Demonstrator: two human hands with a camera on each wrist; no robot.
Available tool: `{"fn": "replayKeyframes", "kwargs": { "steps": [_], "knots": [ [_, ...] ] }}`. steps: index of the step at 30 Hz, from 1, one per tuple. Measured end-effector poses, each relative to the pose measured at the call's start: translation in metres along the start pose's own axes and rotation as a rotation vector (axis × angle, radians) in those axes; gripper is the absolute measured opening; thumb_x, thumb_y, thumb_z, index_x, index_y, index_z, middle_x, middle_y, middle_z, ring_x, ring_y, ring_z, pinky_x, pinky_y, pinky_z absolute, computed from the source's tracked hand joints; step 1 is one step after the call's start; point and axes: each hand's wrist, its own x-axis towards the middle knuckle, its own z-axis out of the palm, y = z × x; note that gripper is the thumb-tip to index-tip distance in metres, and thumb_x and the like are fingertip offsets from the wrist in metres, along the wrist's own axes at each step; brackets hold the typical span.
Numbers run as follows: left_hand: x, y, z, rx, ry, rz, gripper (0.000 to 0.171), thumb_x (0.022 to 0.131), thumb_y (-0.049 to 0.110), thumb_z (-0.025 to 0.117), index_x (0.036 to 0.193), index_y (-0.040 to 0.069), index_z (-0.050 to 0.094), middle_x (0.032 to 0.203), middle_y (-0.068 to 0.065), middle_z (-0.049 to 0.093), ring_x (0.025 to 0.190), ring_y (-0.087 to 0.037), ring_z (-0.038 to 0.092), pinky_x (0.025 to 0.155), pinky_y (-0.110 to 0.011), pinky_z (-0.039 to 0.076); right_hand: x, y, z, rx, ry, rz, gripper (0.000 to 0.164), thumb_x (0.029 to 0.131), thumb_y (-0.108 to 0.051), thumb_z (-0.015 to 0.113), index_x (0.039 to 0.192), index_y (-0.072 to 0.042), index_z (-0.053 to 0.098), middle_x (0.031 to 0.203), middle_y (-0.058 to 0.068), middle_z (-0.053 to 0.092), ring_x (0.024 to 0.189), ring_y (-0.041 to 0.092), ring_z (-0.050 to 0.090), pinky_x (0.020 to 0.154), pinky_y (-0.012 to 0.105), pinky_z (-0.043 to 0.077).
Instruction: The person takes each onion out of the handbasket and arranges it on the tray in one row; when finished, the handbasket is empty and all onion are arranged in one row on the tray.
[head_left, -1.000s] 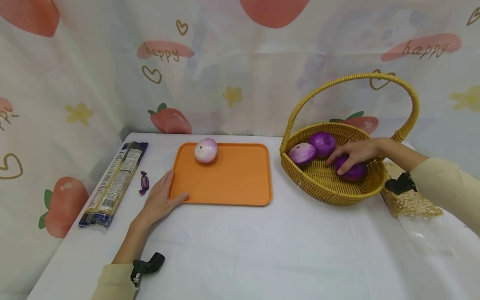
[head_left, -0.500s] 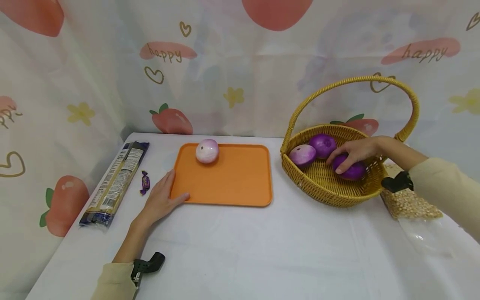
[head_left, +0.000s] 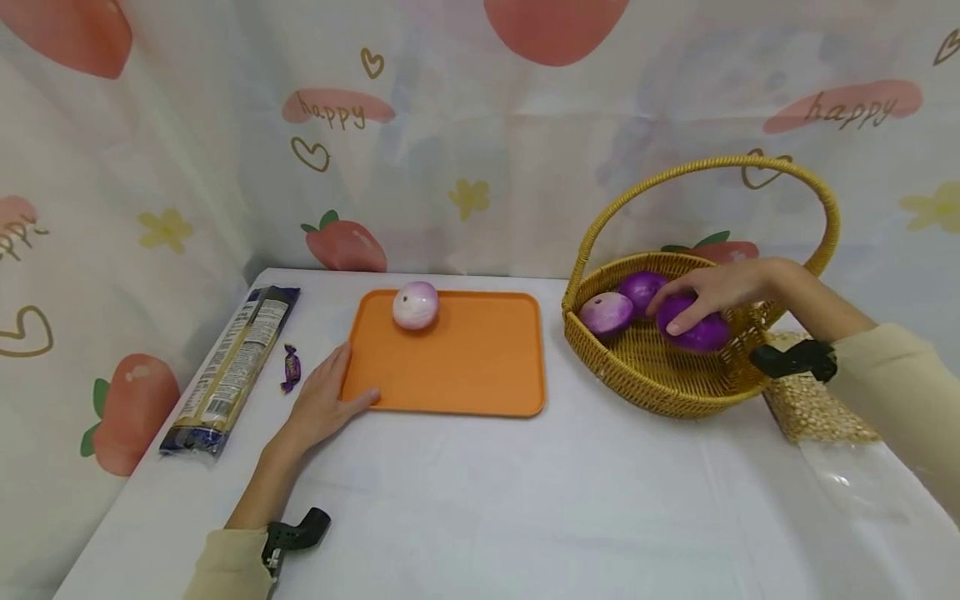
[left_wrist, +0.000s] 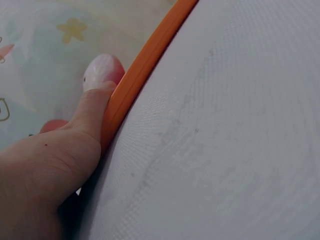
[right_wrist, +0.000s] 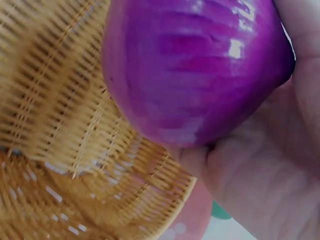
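Note:
My right hand (head_left: 720, 292) holds a glossy purple onion (head_left: 697, 329) over the wicker basket (head_left: 660, 400), fingers and thumb around its sides. In the right wrist view that onion (right_wrist: 195, 70) fills the upper middle, with the basket's weave behind it. Another purple onion (head_left: 641, 290) and a paler one (head_left: 606, 313) lie in the basket's left half. At the front left corner of the orange tray (head_left: 465, 375) rests my left hand (head_left: 322, 407), fingers along the left edge, thumb on the front rim. A pale pink-white onion (head_left: 416, 305) sits at the tray's back.
To the left lie a long printed packet (head_left: 232, 367) and a small purple wrapped candy (head_left: 291, 368). A clear bag of pale grains (head_left: 817, 412) lies right of the basket, partly behind the right forearm. The tall basket handle (head_left: 705, 169) arches above the right hand.
My right hand has lifted the onion slightly from the basket floor and tilted it. The left hand stays at the tray corner.

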Motion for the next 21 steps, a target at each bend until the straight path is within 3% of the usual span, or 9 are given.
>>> {"fn": "replayKeyframes", "kwargs": {
  "steps": [7,15,21],
  "knots": [
    [0.000,0.000,0.001,-0.003,-0.003,-0.005,0.095,0.088,0.050,0.064,0.155,0.003,0.014,0.160,-0.022,0.020,0.146,-0.044,0.022,0.119,-0.061,0.017,-0.001,-0.008,0.002,0.022,0.051,-0.012,0.055,0.091,-0.037,0.064,0.139,-0.013,0.051,0.143,0.021,0.042,0.127,0.035,0.047,0.093,0.045,0.053],
    [0.000,0.001,0.000,0.000,-0.010,-0.011,0.096,0.088,0.050,0.063,0.155,0.003,0.014,0.160,-0.023,0.019,0.146,-0.044,0.021,0.119,-0.061,0.016,-0.002,-0.015,0.001,0.049,0.068,-0.035,0.061,0.091,-0.034,0.065,0.144,-0.010,0.044,0.143,0.023,0.041,0.123,0.034,0.050,0.088,0.044,0.056],
    [0.000,0.001,0.000,-0.001,-0.012,-0.018,0.096,0.088,0.051,0.063,0.155,0.003,0.013,0.160,-0.022,0.019,0.146,-0.044,0.020,0.119,-0.061,0.016,0.000,-0.017,-0.001,0.083,0.062,-0.081,0.054,0.092,-0.028,0.064,0.141,-0.013,0.047,0.140,0.022,0.042,0.118,0.030,0.051,0.084,0.037,0.056]
  ]
}}
